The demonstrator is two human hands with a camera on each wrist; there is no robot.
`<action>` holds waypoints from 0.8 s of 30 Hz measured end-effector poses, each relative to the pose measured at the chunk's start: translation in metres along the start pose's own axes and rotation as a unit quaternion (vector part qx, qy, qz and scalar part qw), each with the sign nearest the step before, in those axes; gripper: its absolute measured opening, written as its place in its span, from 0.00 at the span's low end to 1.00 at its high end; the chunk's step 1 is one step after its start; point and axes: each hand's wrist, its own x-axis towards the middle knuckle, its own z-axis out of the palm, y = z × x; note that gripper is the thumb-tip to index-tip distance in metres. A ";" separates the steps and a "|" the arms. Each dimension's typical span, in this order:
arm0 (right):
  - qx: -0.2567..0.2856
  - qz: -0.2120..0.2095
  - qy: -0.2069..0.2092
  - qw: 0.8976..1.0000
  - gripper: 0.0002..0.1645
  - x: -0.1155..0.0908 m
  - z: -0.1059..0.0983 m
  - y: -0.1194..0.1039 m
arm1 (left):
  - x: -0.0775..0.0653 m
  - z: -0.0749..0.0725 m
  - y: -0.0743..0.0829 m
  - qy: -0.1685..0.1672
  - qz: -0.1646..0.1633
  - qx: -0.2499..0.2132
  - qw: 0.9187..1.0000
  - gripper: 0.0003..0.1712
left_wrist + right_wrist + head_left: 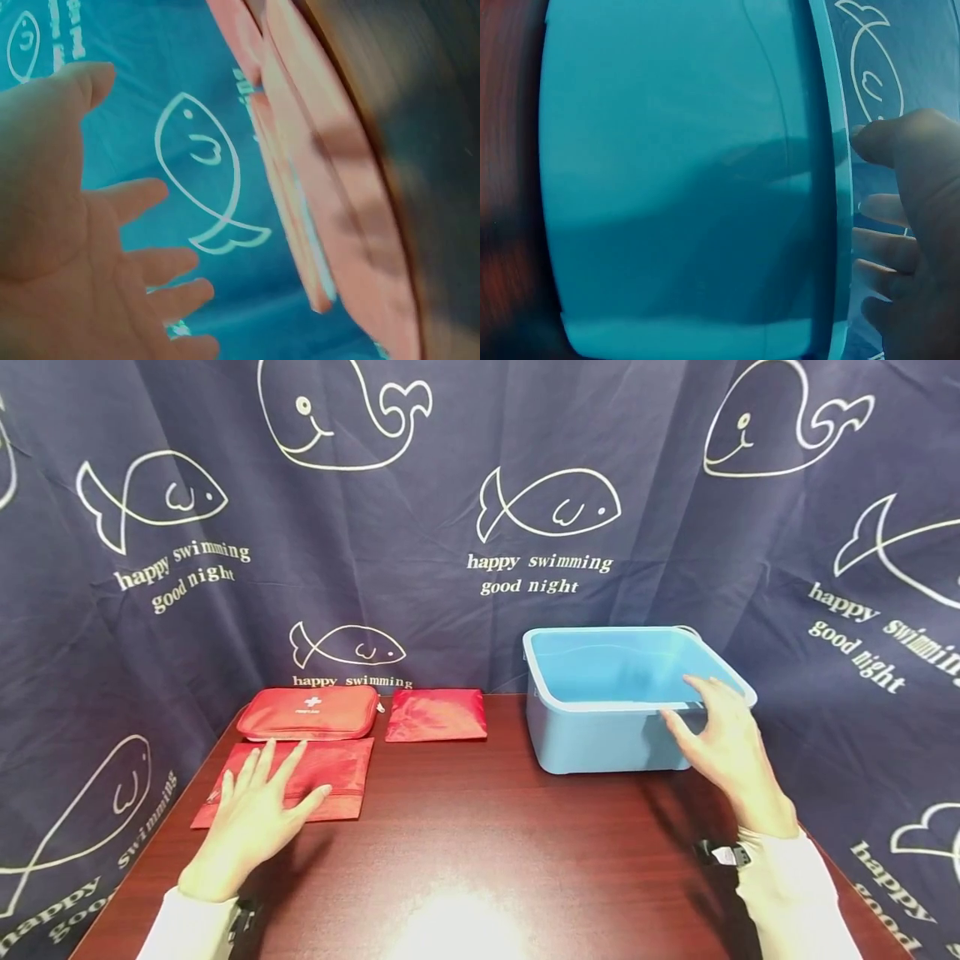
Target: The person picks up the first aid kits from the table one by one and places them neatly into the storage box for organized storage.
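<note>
My left hand [255, 822] hovers with spread fingers over a flat red zip pouch [337, 781] at the table's left side. Behind that pouch lies a thicker red first-aid case [330, 722] with a white cross. A smaller shiny red packet [437, 716] sits to the case's right. In the left wrist view, the palm [67, 225] shows with nothing in it. On the right, my right hand [723, 743] reaches over the front right rim of a blue plastic bin [600, 739], thumb and fingers apart. Whether it touches the rim, I cannot tell.
The reddish-brown wooden table [480, 827] has a bright light reflection near its front edge. A dark blue curtain [435, 602] printed with whales and fish hangs behind and along both sides.
</note>
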 end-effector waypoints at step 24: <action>0.008 0.031 0.001 0.999 0.17 -0.005 0.009 0.007 | 0.001 0.009 -0.058 -0.054 -0.016 -0.037 0.998 0.48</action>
